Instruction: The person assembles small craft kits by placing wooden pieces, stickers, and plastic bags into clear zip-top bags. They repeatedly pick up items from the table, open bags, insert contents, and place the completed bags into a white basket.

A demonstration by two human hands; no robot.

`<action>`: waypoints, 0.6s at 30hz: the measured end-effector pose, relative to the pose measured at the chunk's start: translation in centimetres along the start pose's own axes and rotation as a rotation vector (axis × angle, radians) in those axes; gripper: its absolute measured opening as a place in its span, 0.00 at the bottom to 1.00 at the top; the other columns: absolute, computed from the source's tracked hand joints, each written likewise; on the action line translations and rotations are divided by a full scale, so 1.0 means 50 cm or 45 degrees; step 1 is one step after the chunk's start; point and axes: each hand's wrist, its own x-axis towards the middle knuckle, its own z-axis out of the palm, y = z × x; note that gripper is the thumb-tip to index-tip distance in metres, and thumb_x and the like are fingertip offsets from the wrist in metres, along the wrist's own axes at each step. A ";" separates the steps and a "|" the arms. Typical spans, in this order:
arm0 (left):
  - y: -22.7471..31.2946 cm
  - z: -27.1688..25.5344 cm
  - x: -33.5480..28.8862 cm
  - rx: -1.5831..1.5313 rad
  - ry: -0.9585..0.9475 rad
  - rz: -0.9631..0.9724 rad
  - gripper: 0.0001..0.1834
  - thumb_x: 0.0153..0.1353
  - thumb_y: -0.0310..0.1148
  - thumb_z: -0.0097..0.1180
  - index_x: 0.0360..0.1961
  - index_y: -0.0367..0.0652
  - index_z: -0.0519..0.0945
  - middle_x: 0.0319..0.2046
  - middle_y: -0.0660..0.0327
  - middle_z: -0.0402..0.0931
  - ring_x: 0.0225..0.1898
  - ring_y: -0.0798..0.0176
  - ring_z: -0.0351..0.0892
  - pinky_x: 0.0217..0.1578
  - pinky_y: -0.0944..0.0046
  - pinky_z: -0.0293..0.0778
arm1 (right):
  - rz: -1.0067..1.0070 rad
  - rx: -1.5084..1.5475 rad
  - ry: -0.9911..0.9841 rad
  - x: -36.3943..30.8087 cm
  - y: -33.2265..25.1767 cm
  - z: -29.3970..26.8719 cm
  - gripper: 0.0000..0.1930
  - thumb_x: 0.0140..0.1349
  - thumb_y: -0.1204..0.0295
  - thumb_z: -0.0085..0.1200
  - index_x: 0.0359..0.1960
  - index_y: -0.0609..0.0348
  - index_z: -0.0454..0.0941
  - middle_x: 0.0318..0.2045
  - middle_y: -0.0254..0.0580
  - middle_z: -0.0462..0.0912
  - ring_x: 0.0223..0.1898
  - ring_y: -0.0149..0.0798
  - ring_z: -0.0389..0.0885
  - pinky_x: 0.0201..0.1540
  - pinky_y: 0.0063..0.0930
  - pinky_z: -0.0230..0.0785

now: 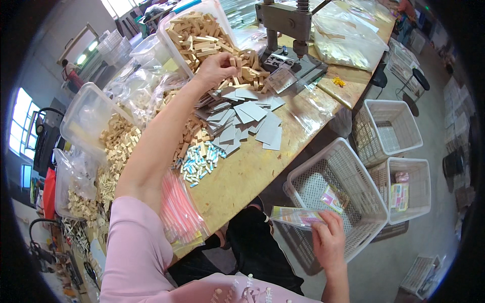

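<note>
My left hand (216,70) reaches over the heap of small wooden blocks (252,68) in front of the tilted bin; its fingers are closed on a wooden block (234,62). Out past the table edge, my right hand (329,237) pinches a flat clear plastic packet with a colourful printed card (297,217), above a white plastic basket (339,146). Another printed packet (333,199) lies inside that basket. Grey square sheets (252,112) are scattered on the table (237,174) below my left hand. Nearer me are small blue-and-white cylinders (199,162) and pink-edged clear bags (179,212).
A metal hand press (285,22) stands at the table's far side. Clear bins with wooden pieces (76,121) line the left. More white baskets (386,103) stand on the floor at right, one holding a packet (399,197). A black stool (420,79) is beyond.
</note>
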 end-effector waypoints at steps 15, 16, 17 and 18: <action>0.336 0.207 -0.485 0.010 -0.401 0.382 0.07 0.59 0.31 0.65 0.38 0.44 0.81 0.29 0.63 0.80 0.33 0.61 0.81 0.34 0.61 0.76 | -0.231 0.100 -0.107 0.069 -0.116 -0.034 0.06 0.52 0.81 0.58 0.32 0.67 0.77 0.54 0.56 0.78 0.59 0.57 0.74 0.60 0.47 0.69; 0.340 0.209 -0.495 0.111 -0.393 0.422 0.08 0.59 0.32 0.65 0.38 0.44 0.81 0.30 0.62 0.80 0.33 0.59 0.81 0.34 0.61 0.76 | -0.237 0.112 -0.113 0.068 -0.120 -0.032 0.06 0.52 0.81 0.58 0.32 0.67 0.77 0.54 0.56 0.78 0.59 0.57 0.74 0.60 0.47 0.69; 0.343 0.209 -0.502 0.211 -0.385 0.462 0.08 0.59 0.33 0.65 0.38 0.44 0.82 0.30 0.61 0.80 0.34 0.57 0.81 0.35 0.60 0.76 | -0.241 0.124 -0.119 0.068 -0.123 -0.031 0.06 0.52 0.80 0.58 0.32 0.67 0.77 0.54 0.56 0.78 0.59 0.57 0.74 0.60 0.47 0.68; 0.346 0.209 -0.505 0.310 -0.378 0.503 0.09 0.59 0.33 0.65 0.39 0.44 0.82 0.30 0.60 0.80 0.34 0.56 0.81 0.35 0.60 0.76 | -0.243 0.135 -0.123 0.068 -0.126 -0.031 0.05 0.53 0.80 0.58 0.32 0.67 0.77 0.54 0.57 0.78 0.59 0.57 0.74 0.60 0.47 0.68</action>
